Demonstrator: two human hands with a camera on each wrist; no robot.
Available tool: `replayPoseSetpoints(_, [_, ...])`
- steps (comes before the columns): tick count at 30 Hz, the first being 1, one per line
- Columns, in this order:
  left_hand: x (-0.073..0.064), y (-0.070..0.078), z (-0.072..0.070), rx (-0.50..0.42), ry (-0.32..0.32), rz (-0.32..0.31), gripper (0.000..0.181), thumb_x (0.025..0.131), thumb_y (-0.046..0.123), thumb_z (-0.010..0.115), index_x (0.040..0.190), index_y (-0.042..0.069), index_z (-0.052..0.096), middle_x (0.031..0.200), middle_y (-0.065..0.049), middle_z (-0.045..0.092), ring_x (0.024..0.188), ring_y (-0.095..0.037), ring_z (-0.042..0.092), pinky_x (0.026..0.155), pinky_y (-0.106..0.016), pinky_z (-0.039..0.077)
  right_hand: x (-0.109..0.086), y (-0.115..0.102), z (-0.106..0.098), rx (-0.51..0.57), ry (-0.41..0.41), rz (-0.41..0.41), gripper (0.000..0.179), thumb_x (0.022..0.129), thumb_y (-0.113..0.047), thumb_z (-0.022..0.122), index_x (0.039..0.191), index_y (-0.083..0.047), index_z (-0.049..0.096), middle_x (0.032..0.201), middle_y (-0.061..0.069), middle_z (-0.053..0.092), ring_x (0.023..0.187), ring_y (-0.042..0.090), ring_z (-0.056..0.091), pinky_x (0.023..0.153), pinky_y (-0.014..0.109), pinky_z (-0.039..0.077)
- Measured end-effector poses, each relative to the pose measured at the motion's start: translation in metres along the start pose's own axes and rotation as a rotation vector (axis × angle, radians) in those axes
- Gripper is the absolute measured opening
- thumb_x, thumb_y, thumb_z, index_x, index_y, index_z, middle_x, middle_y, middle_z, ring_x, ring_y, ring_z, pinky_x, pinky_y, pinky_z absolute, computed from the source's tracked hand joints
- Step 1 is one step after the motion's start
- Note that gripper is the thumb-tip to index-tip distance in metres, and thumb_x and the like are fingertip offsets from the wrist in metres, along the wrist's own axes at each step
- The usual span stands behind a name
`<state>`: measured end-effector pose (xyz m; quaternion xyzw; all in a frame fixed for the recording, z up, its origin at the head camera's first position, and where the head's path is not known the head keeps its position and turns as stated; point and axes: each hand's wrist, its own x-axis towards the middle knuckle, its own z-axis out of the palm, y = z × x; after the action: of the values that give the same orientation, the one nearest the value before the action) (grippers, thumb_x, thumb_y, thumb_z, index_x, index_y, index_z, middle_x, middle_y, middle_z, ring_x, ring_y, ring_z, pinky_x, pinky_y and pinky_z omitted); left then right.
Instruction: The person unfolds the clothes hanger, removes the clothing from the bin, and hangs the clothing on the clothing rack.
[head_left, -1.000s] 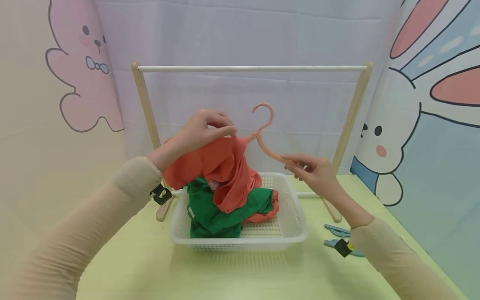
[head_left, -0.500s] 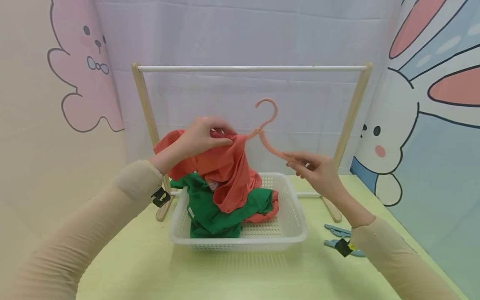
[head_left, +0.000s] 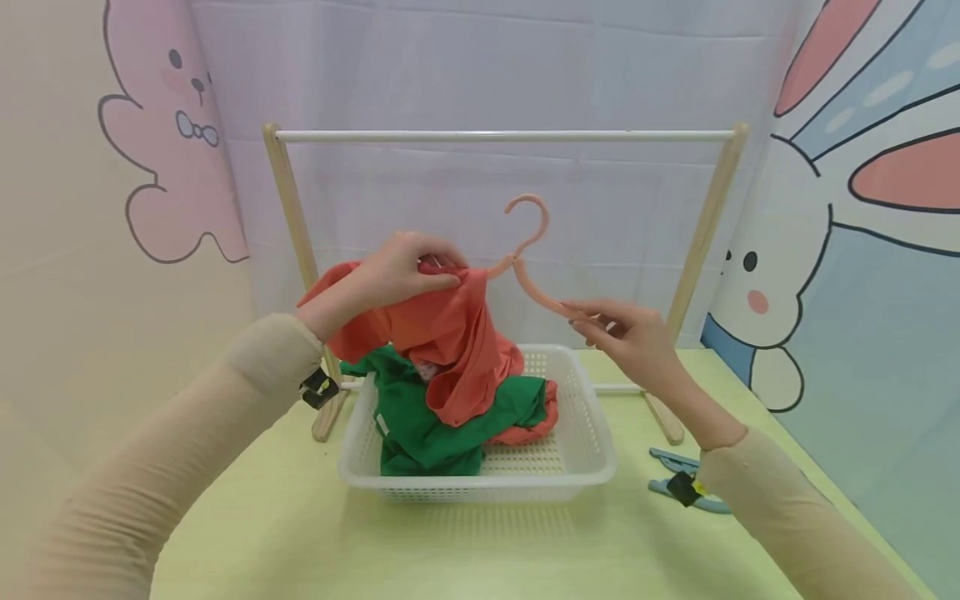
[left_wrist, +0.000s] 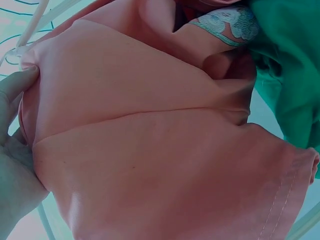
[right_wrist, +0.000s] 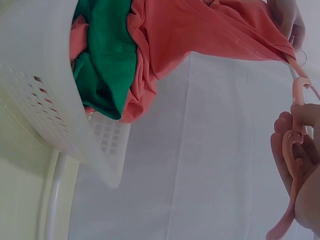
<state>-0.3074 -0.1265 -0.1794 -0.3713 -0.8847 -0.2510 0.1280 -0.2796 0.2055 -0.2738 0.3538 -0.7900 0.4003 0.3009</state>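
My left hand (head_left: 393,275) pinches the top edge of a red shirt (head_left: 450,321), lifting it partly out of the basket. A stitched hem and a pale printed patch (left_wrist: 227,25) show on the shirt in the left wrist view. My right hand (head_left: 628,337) grips one arm of a peach plastic hanger (head_left: 528,287) between thumb and fingers. The hanger's hook points up, and its other arm runs into the shirt's opening beside my left fingers, its end hidden by the cloth. Below, a green garment (head_left: 427,437) lies in the white basket (head_left: 480,482).
Behind the basket stands a clothes rack with a white top rail (head_left: 502,136) and wooden legs (head_left: 708,217). Blue hangers (head_left: 675,461) lie on the yellow table (head_left: 480,550) by my right sleeve. More red cloth (head_left: 536,425) sits under the green garment.
My left fingers have come down onto the shirt's edge and drawn its left part up and leftward. The hanger has risen slightly in my right hand, its arm still inside the shirt.
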Motion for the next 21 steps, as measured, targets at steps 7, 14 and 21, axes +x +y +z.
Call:
replayPoseSetpoints(7, [-0.004,-0.017,-0.002,-0.024,0.025,-0.022,0.021,0.094,0.014,0.067,0.114,0.012,0.072,0.105,-0.009,0.072,0.094,-0.022,0.065,0.088,-0.041,0.055,0.005,0.004,0.002,-0.124,0.058,-0.063,0.03,0.086,0.001,0.073,0.112,-0.011,0.075,0.105,0.007,0.074,0.088,0.008,0.063,0.069,0.008,0.051])
replayPoseSetpoints(14, [-0.008,-0.039,-0.006,-0.027,0.07,-0.07,0.023,0.093,0.011,0.068,0.116,0.011,0.072,0.107,-0.011,0.072,0.094,-0.023,0.066,0.089,-0.043,0.055,0.009,0.004,0.013,-0.2,0.064,-0.25,0.037,0.078,0.006,0.077,0.112,-0.009,0.074,0.109,0.012,0.071,0.103,0.031,0.062,0.091,0.043,0.048])
replayPoseSetpoints(21, [-0.011,-0.054,-0.008,-0.032,0.089,-0.069,0.024,0.093,0.009,0.068,0.117,0.007,0.072,0.109,-0.015,0.072,0.097,-0.027,0.067,0.091,-0.046,0.054,0.009,-0.001,0.042,-0.105,-0.078,-0.292,0.034,0.08,0.001,0.078,0.112,-0.009,0.073,0.108,0.006,0.072,0.103,0.024,0.066,0.092,0.042,0.052])
